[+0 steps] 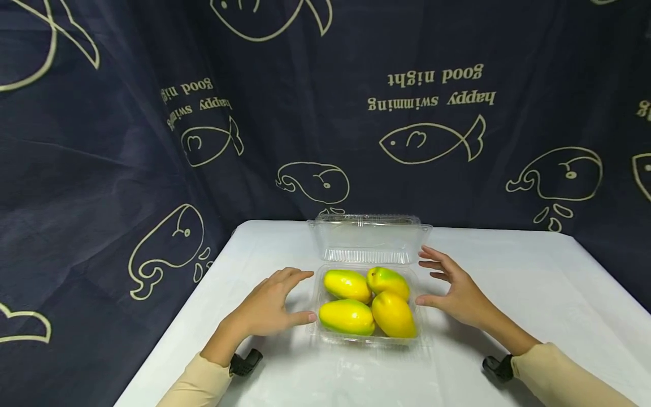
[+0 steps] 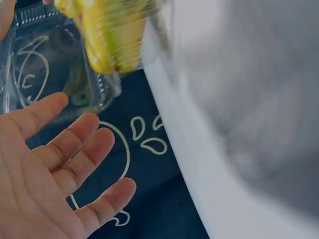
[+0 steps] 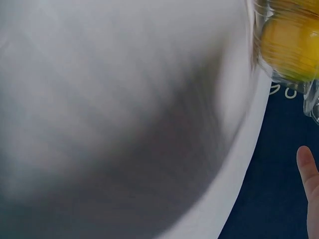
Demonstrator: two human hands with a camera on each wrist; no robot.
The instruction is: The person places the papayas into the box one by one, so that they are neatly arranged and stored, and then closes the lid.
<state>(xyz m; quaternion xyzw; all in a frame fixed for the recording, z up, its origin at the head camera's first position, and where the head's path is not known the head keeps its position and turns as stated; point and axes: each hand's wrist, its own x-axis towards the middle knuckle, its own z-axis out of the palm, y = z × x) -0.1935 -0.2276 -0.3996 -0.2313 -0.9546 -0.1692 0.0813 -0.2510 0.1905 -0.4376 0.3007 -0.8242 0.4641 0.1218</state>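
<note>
Several yellow-green mangoes (image 1: 347, 317) lie in a clear plastic clamshell box (image 1: 368, 341) on the white table. Its hinged lid (image 1: 368, 240) stands raised at the back. Beside the box's left wall is my left hand (image 1: 269, 305), thumb and fingers spread apart, holding nothing. My right hand (image 1: 460, 291) is spread likewise at the right side, also without anything in it. Whether either hand's fingertips touch the rim, I cannot tell. The left wrist view shows the left hand (image 2: 60, 164) below the mangoes (image 2: 117, 35); the right wrist view catches one finger (image 3: 309, 174) and a mango (image 3: 289, 45).
A white cloth covers the table (image 1: 519, 277). Behind it and along its left side hangs a dark blue curtain (image 1: 305, 124) printed with fish and whales. Small black devices (image 1: 245, 363) are strapped at both wrists, next to beige sleeves (image 1: 198, 384).
</note>
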